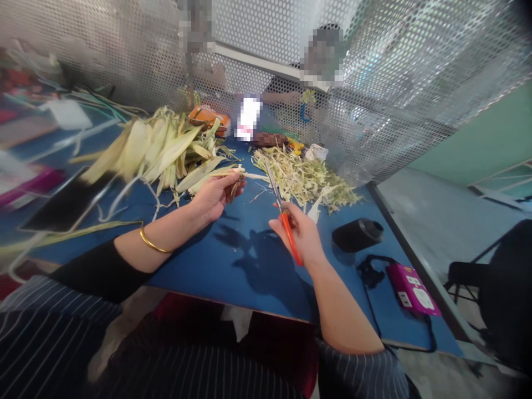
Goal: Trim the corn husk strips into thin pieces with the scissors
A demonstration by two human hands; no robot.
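My left hand [220,194] is closed around a pale corn husk [253,176], whose narrow end points right. Orange-handled scissors [286,227] are in my right hand [305,233], their blades directed up and away, close to the tip of that husk. Behind my left hand lies a big heap of whole dried corn husks [153,147]. Beyond the scissors spreads a pile of thin cut husk pieces [299,177]. Whether the blades touch the husk, I cannot tell.
A black thread cone [357,235] and a magenta packet [413,288] with a black cord lie on the blue table [266,293] to the right. An orange packet [210,119] and a lit phone [248,117] stand at the back by a perforated metal screen [266,61]. White hangers [128,197] lie left.
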